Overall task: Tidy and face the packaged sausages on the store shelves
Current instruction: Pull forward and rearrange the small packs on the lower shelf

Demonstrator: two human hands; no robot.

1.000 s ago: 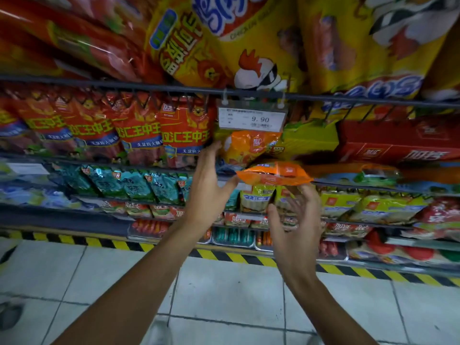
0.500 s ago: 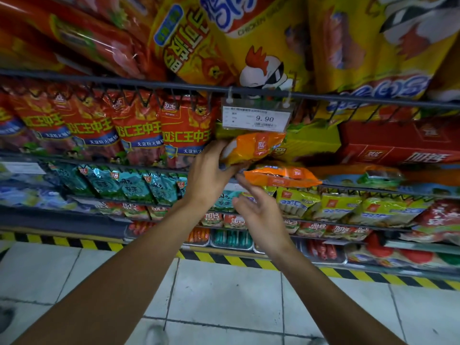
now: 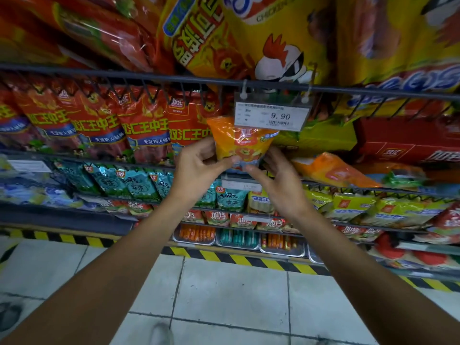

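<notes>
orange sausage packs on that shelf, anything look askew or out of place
Yes. One orange pack lies flat and slanted on the shelf, right of the upright orange pack that the left hand and right hand hold.

A shop aisle: wire shelves crowded with packaged sausages and a price tag.

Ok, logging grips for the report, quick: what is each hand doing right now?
Left hand: pinching the orange sausage pack at its lower left edge.
Right hand: fingers curled round the pack's lower right side.
</notes>
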